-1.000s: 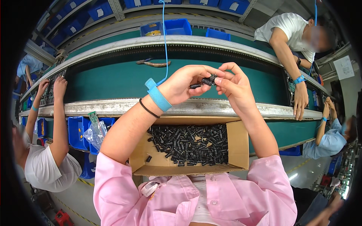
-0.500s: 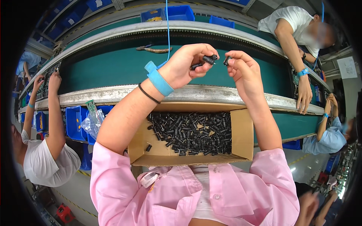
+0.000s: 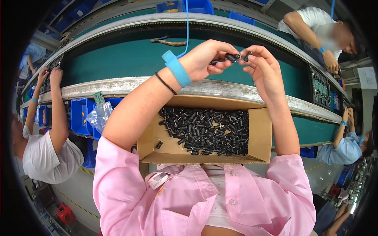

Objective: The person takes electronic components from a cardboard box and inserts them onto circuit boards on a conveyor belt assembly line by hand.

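My left hand is closed around a few black cylindrical capacitors, with thin metal leads at the end of one. Close beside it, my right hand pinches another small black capacitor between thumb and fingers. Both hands are raised over the green conveyor belt, their fingertips almost touching. Below my forearms, an open cardboard box holds a heap of loose black capacitors with metal leads. A blue wrist strap with a blue cord circles my left wrist.
Pliers lie on the belt's far side. Metal rails border the belt. Blue bins and a plastic bag stand left of the box. A circuit board in a frame sits at right. Co-workers are on both sides.
My hands have come closer together, each still holding its capacitors. The view has shifted slightly. At right, a co-worker's hand has drawn back from the near rail, and a framed circuit board now shows.
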`<act>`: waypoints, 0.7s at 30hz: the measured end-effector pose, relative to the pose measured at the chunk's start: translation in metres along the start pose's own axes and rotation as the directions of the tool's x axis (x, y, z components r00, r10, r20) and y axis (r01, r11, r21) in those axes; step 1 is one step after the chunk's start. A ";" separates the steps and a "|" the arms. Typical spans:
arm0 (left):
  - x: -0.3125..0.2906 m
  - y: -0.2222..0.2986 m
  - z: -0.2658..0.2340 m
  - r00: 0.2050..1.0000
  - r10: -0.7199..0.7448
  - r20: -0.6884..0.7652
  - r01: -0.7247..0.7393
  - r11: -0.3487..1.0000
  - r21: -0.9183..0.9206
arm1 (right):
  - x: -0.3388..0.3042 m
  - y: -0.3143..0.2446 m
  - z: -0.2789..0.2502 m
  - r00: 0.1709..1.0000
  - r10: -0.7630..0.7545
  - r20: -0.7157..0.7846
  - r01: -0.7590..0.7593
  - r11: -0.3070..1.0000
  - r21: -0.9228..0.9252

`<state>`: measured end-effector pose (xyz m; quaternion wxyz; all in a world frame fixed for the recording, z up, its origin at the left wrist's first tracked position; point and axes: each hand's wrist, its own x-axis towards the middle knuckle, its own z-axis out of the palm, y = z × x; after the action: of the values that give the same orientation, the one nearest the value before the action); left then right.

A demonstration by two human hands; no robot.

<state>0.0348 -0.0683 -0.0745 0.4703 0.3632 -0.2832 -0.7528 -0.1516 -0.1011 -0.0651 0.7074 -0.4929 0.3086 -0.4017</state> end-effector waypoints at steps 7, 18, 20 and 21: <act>0.002 -0.005 -0.001 0.993 -0.119 0.025 0.117 0.991 0.057 | -0.003 0.002 -0.006 0.999 0.000 -0.044 -0.010 0.971 -0.238; -0.013 -0.002 0.011 0.898 -0.237 0.370 0.035 0.879 0.475 | -0.003 0.000 -0.001 0.996 -0.038 -0.081 0.021 0.980 -0.199; -0.018 -0.007 0.021 0.844 -0.286 0.453 -0.125 0.717 0.686 | -0.002 0.000 -0.001 0.995 -0.042 -0.087 0.023 0.977 -0.213; -0.021 -0.010 0.026 0.820 -0.301 0.487 -0.222 0.616 0.755 | -0.002 0.001 -0.001 0.996 -0.052 -0.076 0.030 0.965 -0.259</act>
<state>0.0144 -0.0428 -0.0614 0.1377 0.2950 -0.7015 -0.6339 -0.1533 -0.0998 -0.0659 0.6157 -0.5699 0.3767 -0.3927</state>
